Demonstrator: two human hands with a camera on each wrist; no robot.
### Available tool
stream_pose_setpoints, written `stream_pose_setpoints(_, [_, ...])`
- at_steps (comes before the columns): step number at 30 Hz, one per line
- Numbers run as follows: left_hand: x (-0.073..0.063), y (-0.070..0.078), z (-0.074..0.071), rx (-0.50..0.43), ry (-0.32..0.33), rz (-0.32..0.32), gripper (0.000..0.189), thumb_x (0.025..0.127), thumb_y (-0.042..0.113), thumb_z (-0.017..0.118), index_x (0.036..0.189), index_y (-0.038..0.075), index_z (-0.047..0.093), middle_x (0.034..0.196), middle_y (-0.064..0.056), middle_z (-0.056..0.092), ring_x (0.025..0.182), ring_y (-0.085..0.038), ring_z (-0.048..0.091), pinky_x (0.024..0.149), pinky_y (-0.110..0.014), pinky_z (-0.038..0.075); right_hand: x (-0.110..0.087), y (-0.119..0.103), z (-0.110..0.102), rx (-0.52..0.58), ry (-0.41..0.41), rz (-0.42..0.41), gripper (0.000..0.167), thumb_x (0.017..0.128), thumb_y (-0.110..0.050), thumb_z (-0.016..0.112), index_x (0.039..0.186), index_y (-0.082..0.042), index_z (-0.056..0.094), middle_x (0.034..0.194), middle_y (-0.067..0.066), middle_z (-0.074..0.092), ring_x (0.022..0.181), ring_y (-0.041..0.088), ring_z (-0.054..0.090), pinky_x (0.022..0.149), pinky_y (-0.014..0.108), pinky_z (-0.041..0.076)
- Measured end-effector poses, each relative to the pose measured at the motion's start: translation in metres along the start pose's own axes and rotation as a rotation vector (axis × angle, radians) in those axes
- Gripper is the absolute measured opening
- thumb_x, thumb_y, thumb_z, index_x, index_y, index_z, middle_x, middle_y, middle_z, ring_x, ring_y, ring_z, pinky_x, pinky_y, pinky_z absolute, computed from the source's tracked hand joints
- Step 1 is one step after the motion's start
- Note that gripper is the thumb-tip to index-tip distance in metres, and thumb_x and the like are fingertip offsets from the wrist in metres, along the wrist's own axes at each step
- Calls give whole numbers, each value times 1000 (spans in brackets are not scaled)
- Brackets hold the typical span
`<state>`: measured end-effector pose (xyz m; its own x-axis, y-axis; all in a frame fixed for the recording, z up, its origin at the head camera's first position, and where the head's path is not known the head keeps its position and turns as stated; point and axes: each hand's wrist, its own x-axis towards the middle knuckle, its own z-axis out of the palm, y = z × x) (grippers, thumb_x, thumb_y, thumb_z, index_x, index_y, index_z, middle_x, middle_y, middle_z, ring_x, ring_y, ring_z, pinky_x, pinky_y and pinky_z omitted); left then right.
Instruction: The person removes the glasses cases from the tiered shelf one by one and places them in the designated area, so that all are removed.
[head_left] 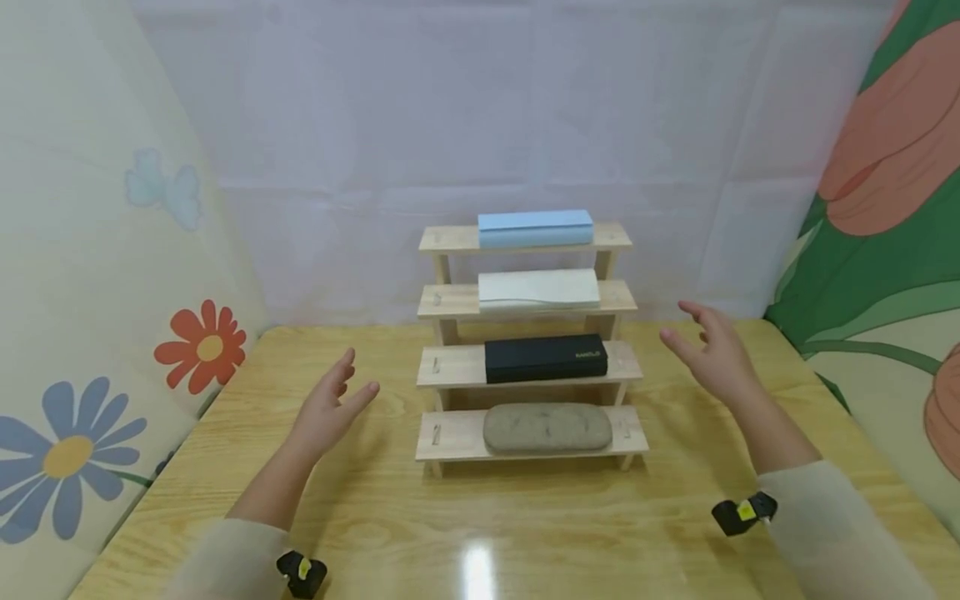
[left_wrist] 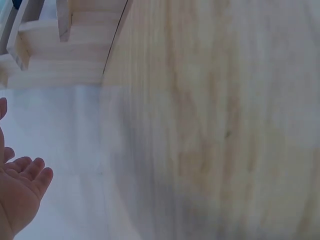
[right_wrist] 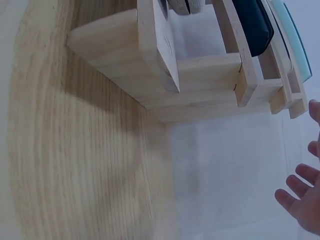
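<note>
A stepped wooden rack (head_left: 455, 367) with several tiers stands between my two hands. From top to bottom it bears a light blue case (head_left: 536, 229), a white case (head_left: 538, 290), a black case (head_left: 546, 358) with small lettering, and a rounded grey-beige case (head_left: 547, 428). To the rack's left, my left hand (head_left: 330, 410) hovers over the table, fingers loosely extended and holding nothing. My right hand (head_left: 716, 354) is raised on the rack's right side, also with nothing in it. In the right wrist view, its fingers (right_wrist: 297, 186) are apart from the rack's side.
The rack sits on a wood-grain table (head_left: 525, 533). Behind it hangs a pale cloth (head_left: 480, 108). Panels with printed flowers flank both sides, a red flower (head_left: 201, 347) at left and a large pink one (head_left: 892, 133) at right.
</note>
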<state>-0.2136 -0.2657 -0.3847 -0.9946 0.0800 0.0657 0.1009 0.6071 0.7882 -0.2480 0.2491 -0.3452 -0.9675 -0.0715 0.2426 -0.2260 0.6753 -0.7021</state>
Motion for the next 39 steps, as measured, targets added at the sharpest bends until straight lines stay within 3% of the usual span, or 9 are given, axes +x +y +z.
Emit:
stream_pose_setpoints(7, [-12,7,17,-66,-23,-13,80,100,40,55,158,7,10,159,-29,21,142,-54,24,112,-64,28,-15,-5,7,45,-2,-22,66,100,-36,56,150,1,32,151,30,32,137,48,32,109,63,33])
stream_pose_setpoints(20, [-25,6,40,-152,-26,55,70,99,28,60,152,-4,26,155,-28,32,140,-46,35,115,-56,30,-43,-16,23,160,-26,-44,60,98,-25,61,145,4,38,149,26,38,136,44,37,110,60,35])
stream_pose_setpoints(29, [-34,7,57,-194,-84,53,69,96,21,63,150,-5,29,152,-28,36,138,-45,39,113,-54,33,-54,-20,35,189,-46,-74,55,97,-21,63,142,3,43,146,25,42,132,42,41,108,59,38])
stream_pose_setpoints(31, [-36,7,60,-203,-95,51,69,96,20,64,150,-5,29,153,-27,36,139,-44,39,114,-54,32,-57,-20,37,184,-44,-83,53,96,-20,64,140,3,45,145,24,45,131,40,43,107,54,40])
stream_pose_setpoints(34, [-39,8,63,-223,-111,40,71,95,21,64,151,-4,28,154,-26,34,139,-43,38,115,-53,31,-60,-19,41,175,-37,-108,50,96,-17,64,138,4,48,141,22,48,128,38,46,105,31,43])
stream_pose_setpoints(37, [-42,9,66,-239,-118,35,72,95,20,65,151,-5,27,155,-25,33,140,-42,38,115,-51,31,-63,-19,46,186,-39,-128,48,95,-14,65,136,4,49,140,22,51,127,36,48,97,11,38])
stream_pose_setpoints(39, [-44,8,67,-246,-114,39,71,95,18,65,150,-6,28,154,-26,34,139,-42,39,115,-50,31,-65,-19,49,195,-46,-133,48,94,-14,66,136,3,50,139,22,51,126,36,48,95,8,38])
